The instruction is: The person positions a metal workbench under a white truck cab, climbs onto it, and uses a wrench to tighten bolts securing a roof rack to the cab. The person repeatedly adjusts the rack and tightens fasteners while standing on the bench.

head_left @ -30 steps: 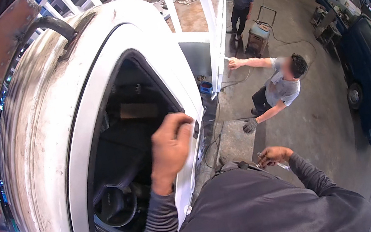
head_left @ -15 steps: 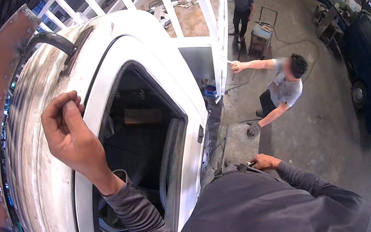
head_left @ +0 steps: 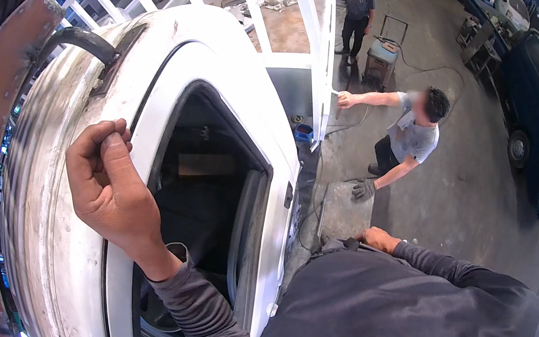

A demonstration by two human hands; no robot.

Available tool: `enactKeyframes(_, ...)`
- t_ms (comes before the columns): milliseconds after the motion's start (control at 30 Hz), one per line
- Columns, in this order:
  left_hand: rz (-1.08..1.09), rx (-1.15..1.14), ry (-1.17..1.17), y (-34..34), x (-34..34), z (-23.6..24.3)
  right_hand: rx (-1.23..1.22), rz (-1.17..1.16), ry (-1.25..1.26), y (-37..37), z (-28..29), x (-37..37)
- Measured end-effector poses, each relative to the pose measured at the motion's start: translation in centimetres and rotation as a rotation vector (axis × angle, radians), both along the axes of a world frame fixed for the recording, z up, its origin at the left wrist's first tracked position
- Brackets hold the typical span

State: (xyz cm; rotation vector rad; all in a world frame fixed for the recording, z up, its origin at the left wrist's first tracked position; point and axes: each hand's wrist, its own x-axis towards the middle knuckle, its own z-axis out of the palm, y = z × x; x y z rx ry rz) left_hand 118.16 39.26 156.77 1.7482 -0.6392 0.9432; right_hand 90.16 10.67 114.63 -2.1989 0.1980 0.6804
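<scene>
Left hand (head_left: 108,185) curled shut, fingertips pinched together against the scuffed white roof edge (head_left: 75,218) above the open door window (head_left: 196,193), right hand (head_left: 381,239) low at the waist, grip unreadable — likely to slip off dusty paint or snag on the frame edge.

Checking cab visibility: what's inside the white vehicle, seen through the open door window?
Through the door window of the white vehicle: a dark interior, a tan panel, and part of a steering wheel low down. The left hand and its sleeve cover the frame's left edge; the rest is too dark.
</scene>
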Motion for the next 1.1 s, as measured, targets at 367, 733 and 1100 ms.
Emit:
enactKeyframes(367,-0.001,-0.024,0.018,-0.5,-0.3,0.0,-0.195,0.194,-0.184,0.2,-2.6,-0.7)
enactKeyframes(733,0.003,-0.036,-0.001,-0.4,0.1,0.5,-0.238,0.253,-0.135,-0.9,-2.1,-1.0)
enactKeyframes(1100,0.355,0.445,0.074,1.4,5.4,8.5,-0.192,0.064,-0.454,-8.4,19.4,13.3)
